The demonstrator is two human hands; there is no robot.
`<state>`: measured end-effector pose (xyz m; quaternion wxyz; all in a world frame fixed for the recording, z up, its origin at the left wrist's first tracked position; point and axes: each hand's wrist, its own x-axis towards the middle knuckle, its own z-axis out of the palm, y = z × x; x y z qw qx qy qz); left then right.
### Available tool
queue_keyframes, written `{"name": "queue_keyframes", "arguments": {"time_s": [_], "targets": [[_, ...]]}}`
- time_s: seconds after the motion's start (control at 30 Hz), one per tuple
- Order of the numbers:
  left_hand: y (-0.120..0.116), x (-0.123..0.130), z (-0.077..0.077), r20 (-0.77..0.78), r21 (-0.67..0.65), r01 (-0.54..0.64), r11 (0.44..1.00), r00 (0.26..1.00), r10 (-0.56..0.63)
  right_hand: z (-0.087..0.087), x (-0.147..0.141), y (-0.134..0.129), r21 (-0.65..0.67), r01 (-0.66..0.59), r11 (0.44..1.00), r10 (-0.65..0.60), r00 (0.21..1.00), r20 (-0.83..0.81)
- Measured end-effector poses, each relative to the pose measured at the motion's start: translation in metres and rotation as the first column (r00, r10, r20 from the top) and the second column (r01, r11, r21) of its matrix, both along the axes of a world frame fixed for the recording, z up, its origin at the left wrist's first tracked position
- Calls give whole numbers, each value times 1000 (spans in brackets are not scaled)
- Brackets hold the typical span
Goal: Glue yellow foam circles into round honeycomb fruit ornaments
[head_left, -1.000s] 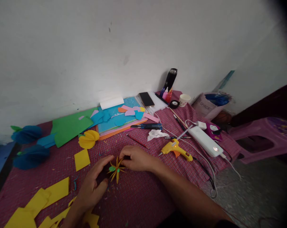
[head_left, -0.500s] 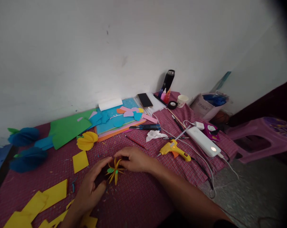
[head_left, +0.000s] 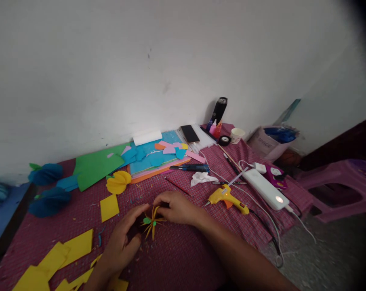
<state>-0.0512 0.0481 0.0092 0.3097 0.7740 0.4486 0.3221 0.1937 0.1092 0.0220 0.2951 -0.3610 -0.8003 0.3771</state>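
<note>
A yellow paper flower (head_left: 153,223) with thin spread petals and a green centre stands on the red checked cloth (head_left: 171,258), between my hands. My right hand (head_left: 177,208) is at its upper right, fingers curled and pinching a petal. On the flower's left, my left hand (head_left: 124,238) is curved with thumb and fingers apart, its fingertips near the petals. Yellow paper pieces (head_left: 78,246) lie to the left, and a yellow square (head_left: 109,208) lies behind my left hand. A yellow paper pumpkin shape (head_left: 118,182) sits farther back.
Blue paper shapes (head_left: 49,201) sit at the left. Coloured sheets (head_left: 98,163), a cutter (head_left: 190,167) and a phone (head_left: 189,133) lie at the back. To the right are a yellow glue gun (head_left: 228,198), a white power bank (head_left: 265,189), cables, a bottle (head_left: 219,110) and a stool (head_left: 334,182).
The whole view has shifted, so the table's things appear a little farther right and lower. Both hands stay around the flower in nearly the same pose.
</note>
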Motion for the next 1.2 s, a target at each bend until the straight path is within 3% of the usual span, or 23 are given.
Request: {"name": "queue_keyframes", "arguments": {"time_s": [0.5, 1.0, 1.2], "targets": [[-1, 1, 1, -11, -6, -4, 1000, 1000, 4, -3, -1, -1, -7, 7, 1000, -7, 999, -37], [-4, 7, 16, 50, 28, 39, 999, 998, -40, -4, -1, -4, -94, 38, 995, -47, 995, -93], [-3, 9, 19, 76, 39, 45, 998, 996, -48, -4, 0, -3, -61, 28, 998, -32, 997, -71]]}}
